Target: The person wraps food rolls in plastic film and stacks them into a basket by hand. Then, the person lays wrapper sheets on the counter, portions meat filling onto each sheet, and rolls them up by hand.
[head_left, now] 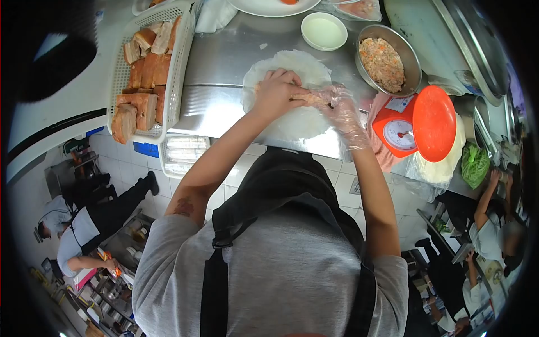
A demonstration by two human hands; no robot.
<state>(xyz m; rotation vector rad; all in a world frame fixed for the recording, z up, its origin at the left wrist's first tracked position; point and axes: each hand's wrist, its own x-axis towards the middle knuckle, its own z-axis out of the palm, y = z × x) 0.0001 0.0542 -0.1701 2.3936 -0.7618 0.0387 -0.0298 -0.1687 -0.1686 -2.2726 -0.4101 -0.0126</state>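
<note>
A round translucent wrapper sheet (303, 126) lies on the steel counter in front of me, with a strip of minced meat filling (310, 98) across it. My bare left hand (276, 92) curls its fingers over the left part of the strip and presses on it. In a clear plastic glove, my right hand (343, 115) closes its fingertips around the strip's right end. Part of the filling is hidden beneath my hands. Beyond the wrapper stands a steel bowl (416, 64) of minced filling with orange bits, and a small bowl (324, 31) of pale liquid.
A white perforated basket (185, 62) of roasted pork belly blocks stands left. Right of my hands are a red dial scale (397, 132) with a round pan (435, 123), a pink cloth (382, 146) and a green bag (474, 165). Other people work behind me on both sides.
</note>
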